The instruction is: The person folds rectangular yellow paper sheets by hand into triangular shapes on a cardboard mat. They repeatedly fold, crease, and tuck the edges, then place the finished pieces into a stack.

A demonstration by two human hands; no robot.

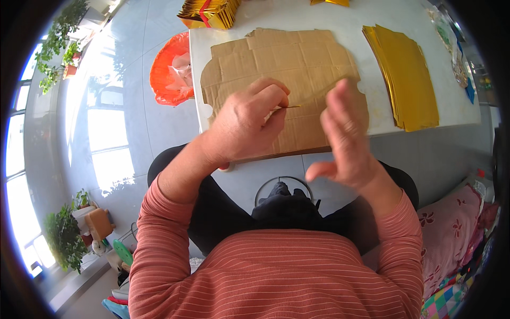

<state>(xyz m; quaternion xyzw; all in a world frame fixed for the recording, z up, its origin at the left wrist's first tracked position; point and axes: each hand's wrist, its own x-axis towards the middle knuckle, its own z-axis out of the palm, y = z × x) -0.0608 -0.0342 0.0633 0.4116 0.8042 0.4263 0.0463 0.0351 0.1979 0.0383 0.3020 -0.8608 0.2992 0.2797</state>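
Note:
My left hand (251,115) is above a flattened cardboard sheet (287,56), its fingers curled in a pinch. From between thumb and forefinger pokes a thin strip of gold paper (294,106), seen almost edge-on; the fingers hide the rest. My right hand (346,135), blurred, hovers over the right front of the cardboard with its thumb spread from the fingers, and I see nothing held in it. A stack of flat gold foil sheets (406,79) lies to the right of the cardboard. At the far left of the table, folded gold papers (213,14) are bundled with a red band.
The white table (275,14) ends just in front of my knees. Beside its left edge is an orange-red plastic bag (163,75) with whitish plastic inside. Another gold piece (330,2) is cut off at the top. Clear plastic packaging (448,48) lies along the right side.

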